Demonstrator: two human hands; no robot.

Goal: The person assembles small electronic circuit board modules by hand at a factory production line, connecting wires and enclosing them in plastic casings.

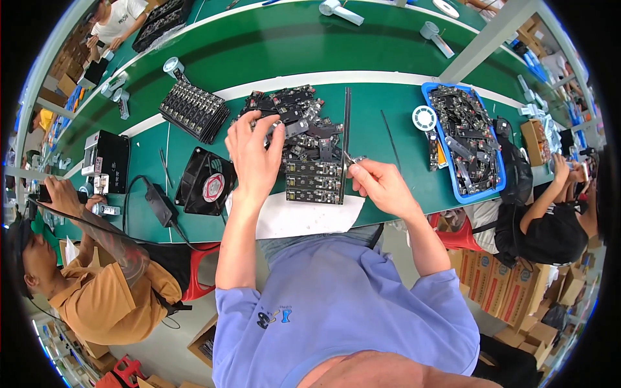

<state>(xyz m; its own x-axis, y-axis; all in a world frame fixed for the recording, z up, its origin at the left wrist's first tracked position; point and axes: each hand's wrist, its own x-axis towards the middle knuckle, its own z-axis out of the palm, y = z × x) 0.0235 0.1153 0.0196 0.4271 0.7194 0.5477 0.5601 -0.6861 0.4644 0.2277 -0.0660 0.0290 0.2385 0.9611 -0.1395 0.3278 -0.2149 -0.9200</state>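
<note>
Note that the circuit boards (315,182) lie flat near the front edge of the worktop (372,110), side by side in rows, with the loose pile (315,143) just behind them and the white sheet (307,220) in front. Caution: boards from the pile could slide onto the rows and mix with them if your left hand (254,155) pushes forward, since the two lie so close together. The sheet reaches the front edge; if your shirt (349,291) catches it, it may shift and disturb the nearest row. A slip of the small metal piece (354,157) in your right hand (385,187) could scratch a board, the likely cause being a loose pinch. Your left forearm passes just beside the fan (207,182), so a sideways swing might knock it. Pose: your left arm reaches in from the front edge, wrist raised, palm over the left side of the pile, fingers spread and curved; whether thumb and forefinger hold a board cannot be told. Your right arm comes in from the front edge and angles left, thumb and forefinger pinched on the metal piece beside the long dark strip (347,119), remaining fingers curled under the palm
</note>
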